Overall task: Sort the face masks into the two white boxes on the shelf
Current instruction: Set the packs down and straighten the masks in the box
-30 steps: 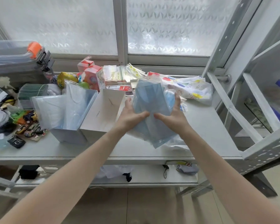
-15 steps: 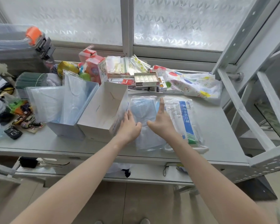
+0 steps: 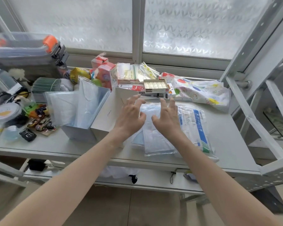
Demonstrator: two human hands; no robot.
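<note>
A pile of blue face masks in clear plastic bags lies flat on the grey shelf. My left hand and my right hand hover just above the pile, fingers spread, holding nothing. Beside the pile on the right lies a mask pack with a blue printed label. Two white boxes stand left of my hands: the left box holds several upright bagged masks, and the right box shows its white side, with its inside hidden from me.
Toy cars, a round tub and a clear bin with an orange latch crowd the shelf's left end. Small boxes and zip bags sit at the back, a patterned bag back right. A white shelf frame rises on the right.
A second ago both hands held the bagged masks up in the air. They lowered them onto the shelf, let go, and now hover open above the pile.
</note>
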